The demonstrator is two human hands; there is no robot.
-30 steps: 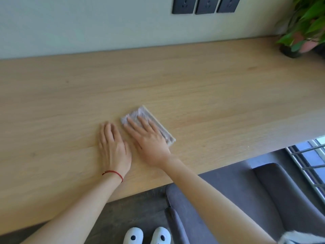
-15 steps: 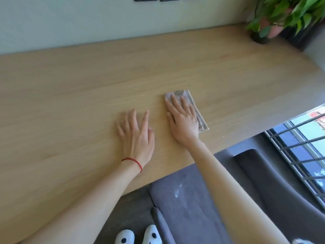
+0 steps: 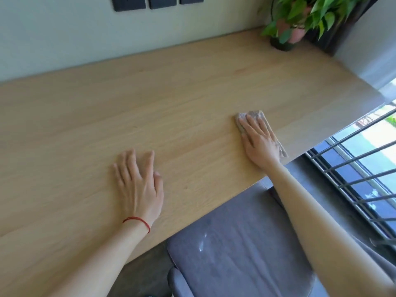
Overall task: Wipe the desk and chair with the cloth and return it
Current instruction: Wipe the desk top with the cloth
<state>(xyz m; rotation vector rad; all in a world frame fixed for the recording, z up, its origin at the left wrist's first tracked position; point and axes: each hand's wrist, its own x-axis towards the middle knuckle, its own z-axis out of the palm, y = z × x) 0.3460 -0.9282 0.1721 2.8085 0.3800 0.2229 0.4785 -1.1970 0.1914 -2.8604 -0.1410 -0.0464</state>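
A folded grey cloth (image 3: 252,116) lies flat on the pale wooden desk (image 3: 171,99), at about three o'clock in our view and close to the front edge. Our right hand (image 3: 260,142) presses it down, palm flat and fingers spread, gripping nothing. Our left hand (image 3: 139,185) rests flat and open on bare wood at seven o'clock, well apart. Below, at five o'clock, sits the grey chair (image 3: 235,243), bearing a pale smear. A potted plant (image 3: 300,20) stands at one o'clock. We judge a long stroke outward could slide the cloth off the edge.
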